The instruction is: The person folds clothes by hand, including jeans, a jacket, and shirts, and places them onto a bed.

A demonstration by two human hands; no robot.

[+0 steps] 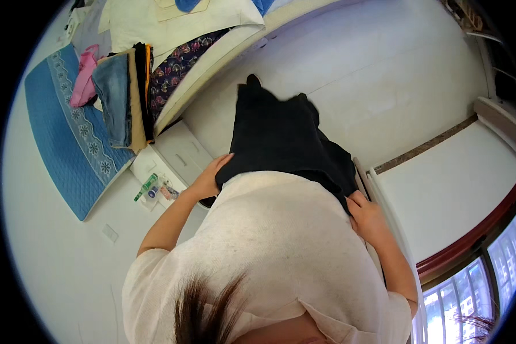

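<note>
A black cloth garment (275, 133) hangs in front of my body, its upper edge against my cream shirt (284, 215). At the garment's left upper corner, my left hand (208, 178) grips the edge. My right hand (365, 213) has its fingers closed on the right upper corner. The cloth's lower part has an uneven outline, and a dark rounded tip (253, 80) shows just beyond it. Whether the garment is worn or only held against me, I cannot tell.
Left of me, a bed with a blue quilted headboard (69, 129) bears folded jeans (114, 94), other folded clothes and a pink cloth (86, 77). A white nightstand (182, 150) with small bottles stands beside it. At right are a white ledge (451, 185) and a barred window (460, 305).
</note>
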